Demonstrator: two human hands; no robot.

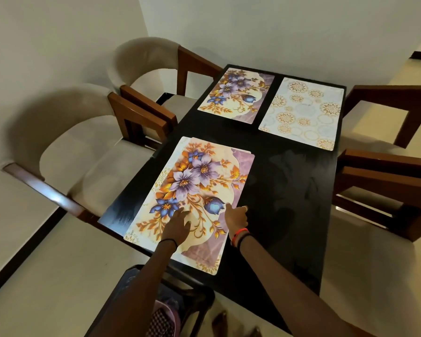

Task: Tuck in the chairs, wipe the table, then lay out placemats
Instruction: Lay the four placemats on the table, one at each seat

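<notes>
A black table [284, 190] carries two placemats at its far end: a purple-flower mat [236, 96] on the left and a pale mat with gold circles [301, 110] on the right. On the near left lies another flower placemat [195, 181], stacked askew on a pale circle-pattern mat [162, 177] whose edges peek out. My left hand [178, 226] rests flat on the top mat's near part. My right hand [236, 217] sits at that mat's right edge with curled fingers pinching it.
Two beige-cushioned wooden chairs [88, 166] [156, 74] stand along the table's left side and two more [384, 190] [387, 105] along its right. A dark chair [195, 302] holding a checked cloth [161, 322] stands at the near end. White walls lie behind.
</notes>
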